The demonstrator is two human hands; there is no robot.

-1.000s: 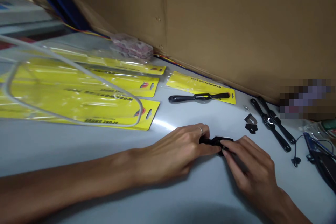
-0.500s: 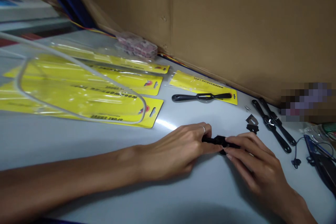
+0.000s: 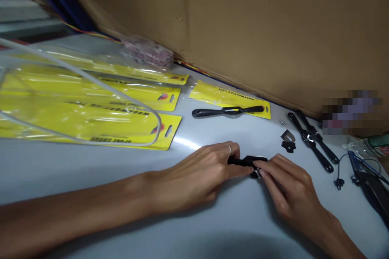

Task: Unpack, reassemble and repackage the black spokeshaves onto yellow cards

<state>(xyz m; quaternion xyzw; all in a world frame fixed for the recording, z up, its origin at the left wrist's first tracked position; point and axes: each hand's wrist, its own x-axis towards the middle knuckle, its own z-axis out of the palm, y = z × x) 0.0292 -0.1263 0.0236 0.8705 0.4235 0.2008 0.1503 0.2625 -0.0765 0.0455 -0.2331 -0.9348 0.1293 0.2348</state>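
A black spokeshave (image 3: 246,161) lies on the grey table (image 3: 212,226) between my two hands, mostly covered by them. My left hand (image 3: 197,176) is closed round its left handle, a ring on one finger. My right hand (image 3: 287,188) pinches the tool's middle with its fingertips, where a small shiny part shows. A second black spokeshave (image 3: 226,111) lies behind on a yellow card (image 3: 212,94). Two more black spokeshaves (image 3: 313,141) lie to the right, with small loose metal pieces (image 3: 288,141) beside them.
Yellow packaging cards in clear sleeves (image 3: 91,101) cover the left of the table, a white cable (image 3: 100,89) looping over them. A big cardboard box (image 3: 258,28) walls off the back. A bag of small parts (image 3: 148,52) sits against it. Dark tools and a cord (image 3: 361,170) lie far right.
My hands stay on the spokeshave. My right fingers have drawn back a little to its middle. The view has shifted slightly.
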